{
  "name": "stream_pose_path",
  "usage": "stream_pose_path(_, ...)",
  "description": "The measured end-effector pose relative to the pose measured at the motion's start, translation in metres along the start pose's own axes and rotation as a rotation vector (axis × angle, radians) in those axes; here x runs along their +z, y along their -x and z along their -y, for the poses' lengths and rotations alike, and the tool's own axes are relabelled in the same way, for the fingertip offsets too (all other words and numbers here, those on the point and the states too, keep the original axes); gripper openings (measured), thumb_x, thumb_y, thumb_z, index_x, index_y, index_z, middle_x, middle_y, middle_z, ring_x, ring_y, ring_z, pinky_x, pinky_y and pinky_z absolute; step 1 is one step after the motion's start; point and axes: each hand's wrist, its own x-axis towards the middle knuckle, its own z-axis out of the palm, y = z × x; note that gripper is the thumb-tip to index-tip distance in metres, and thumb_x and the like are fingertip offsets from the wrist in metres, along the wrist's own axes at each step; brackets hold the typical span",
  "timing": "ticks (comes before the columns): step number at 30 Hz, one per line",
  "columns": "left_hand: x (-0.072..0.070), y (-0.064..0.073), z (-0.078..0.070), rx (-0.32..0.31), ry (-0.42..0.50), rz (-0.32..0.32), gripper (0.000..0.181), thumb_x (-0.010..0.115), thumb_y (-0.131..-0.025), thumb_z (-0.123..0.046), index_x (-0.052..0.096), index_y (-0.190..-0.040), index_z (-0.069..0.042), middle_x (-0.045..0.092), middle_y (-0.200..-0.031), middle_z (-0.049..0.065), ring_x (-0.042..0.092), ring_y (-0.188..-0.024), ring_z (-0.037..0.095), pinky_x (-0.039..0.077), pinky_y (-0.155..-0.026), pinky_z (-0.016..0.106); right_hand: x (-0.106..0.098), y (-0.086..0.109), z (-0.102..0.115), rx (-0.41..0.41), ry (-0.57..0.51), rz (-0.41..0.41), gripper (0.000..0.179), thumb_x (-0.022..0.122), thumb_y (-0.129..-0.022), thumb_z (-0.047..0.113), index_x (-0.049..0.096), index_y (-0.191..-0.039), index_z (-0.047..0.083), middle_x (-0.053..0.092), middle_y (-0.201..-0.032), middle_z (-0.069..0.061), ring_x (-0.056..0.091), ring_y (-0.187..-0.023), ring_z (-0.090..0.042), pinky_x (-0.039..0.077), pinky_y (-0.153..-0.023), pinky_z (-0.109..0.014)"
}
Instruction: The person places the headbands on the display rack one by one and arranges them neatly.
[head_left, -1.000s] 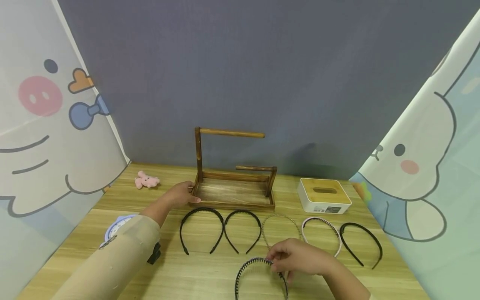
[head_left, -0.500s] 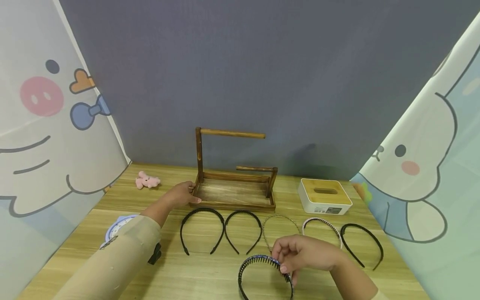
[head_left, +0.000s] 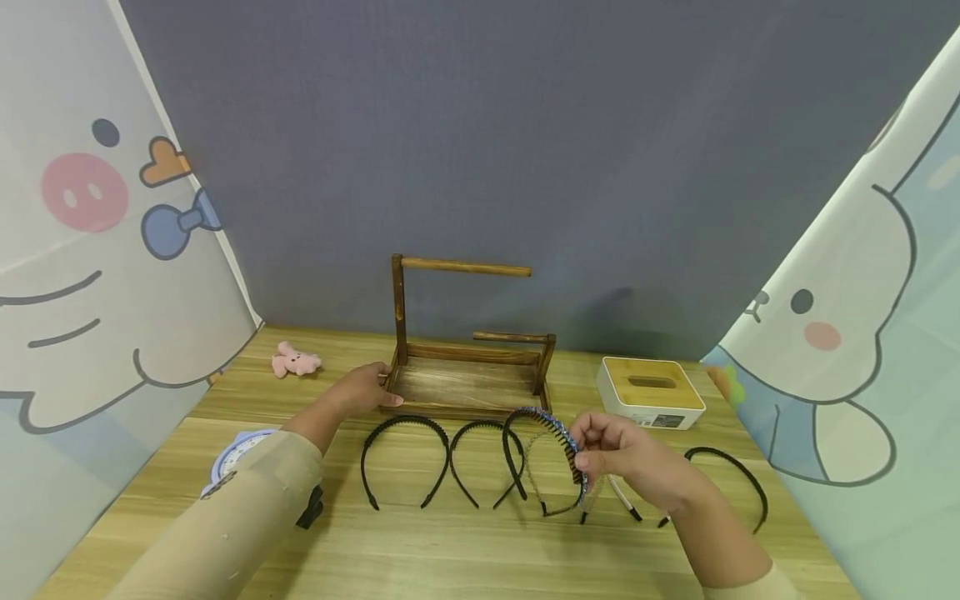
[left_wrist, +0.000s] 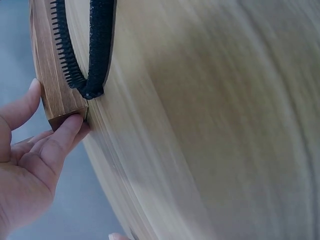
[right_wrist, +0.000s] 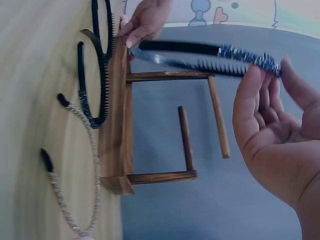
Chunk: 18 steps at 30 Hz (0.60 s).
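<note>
My right hand [head_left: 633,458] pinches a black toothed headband [head_left: 557,427] with blue glitter between thumb and fingers. In the right wrist view the glittery end of this headband [right_wrist: 240,53] sits at the fingertips, its far end pointing toward the stand. My left hand [head_left: 362,388] holds the left end of a dark wooden stand [head_left: 465,411] with a shallow tray and two horizontal bars. The left wrist view has thumb and fingers gripping the corner of the wooden tray [left_wrist: 57,90]. Both bars of the stand carry nothing.
Before the stand lie a wide black headband [head_left: 405,418], a narrower black headband [head_left: 459,483], a thin beaded headband [right_wrist: 95,165], a pale headband [head_left: 624,497] and another black headband [head_left: 723,452]. A tissue box [head_left: 651,392], pink plush toy [head_left: 295,362] and blue-rimmed dial [head_left: 240,448] stand around them.
My right hand has lifted the glittery headband and carried it forward, from the table's front to over the row of headbands. The left hand and stand have stayed put.
</note>
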Motion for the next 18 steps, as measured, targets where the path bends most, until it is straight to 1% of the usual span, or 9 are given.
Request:
stream_pose_path(4,0.001,0.000,-0.001,-0.001,-0.023,-0.010,0.078,0.072,-0.091,-0.027,0.032,-0.151,0.001,0.038,-0.150,0.029,0.041,-0.134,0.048,0.041,-0.104,0.059,-0.003,-0.006,0.010,-0.038,0.043,-0.149,0.008,0.052,-0.099,0.002,0.050,-0.107,0.002,0.056,-0.089,-0.001,0.060,-0.075,-0.013,0.058,-0.073,-0.038)
stream_pose_path(6,0.002,-0.001,-0.001,-0.002,-0.036,-0.014,0.078,0.072,-0.091,-0.027,0.032,-0.150,0.002,0.038,-0.150,0.029,0.040,-0.134,0.048,0.040,-0.104,0.059,-0.004,-0.009,0.015,-0.041,0.049,-0.215,0.008,0.054,-0.100,0.004,0.049,-0.106,0.004,0.054,-0.090,0.000,0.060,-0.077,-0.013,0.059,-0.075,-0.039)
stream_pose_path(9,0.003,-0.003,0.000,-0.007,-0.052,-0.012,0.077,0.072,-0.091,-0.028,0.033,-0.150,0.001,0.038,-0.150,0.028,0.041,-0.134,0.047,0.041,-0.104,0.058,-0.007,-0.015,0.023,-0.043,0.056,-0.312,0.009,0.056,-0.099,0.007,0.049,-0.104,0.008,0.054,-0.090,0.001,0.060,-0.080,-0.013,0.059,-0.076,-0.037)
stream_pose_path(14,0.003,-0.005,0.001,-0.006,-0.061,-0.013,0.077,0.072,-0.091,-0.028,0.033,-0.150,0.002,0.039,-0.149,0.028,0.043,-0.133,0.047,0.042,-0.103,0.058,-0.015,-0.028,0.038,-0.077,0.080,-0.437,0.013,0.061,-0.097,0.009,0.049,-0.102,0.008,0.055,-0.089,0.002,0.061,-0.080,-0.013,0.059,-0.075,-0.033)
stream_pose_path(18,0.003,-0.003,-0.001,0.006,-0.060,-0.018,0.076,0.071,-0.091,-0.027,0.033,-0.150,0.003,0.040,-0.148,0.029,0.042,-0.133,0.048,0.041,-0.105,0.058,-0.022,-0.041,0.048,-0.099,0.122,-0.507,0.017,0.065,-0.095,0.010,0.049,-0.101,0.005,0.054,-0.087,0.000,0.061,-0.079,-0.013,0.060,-0.073,-0.034)
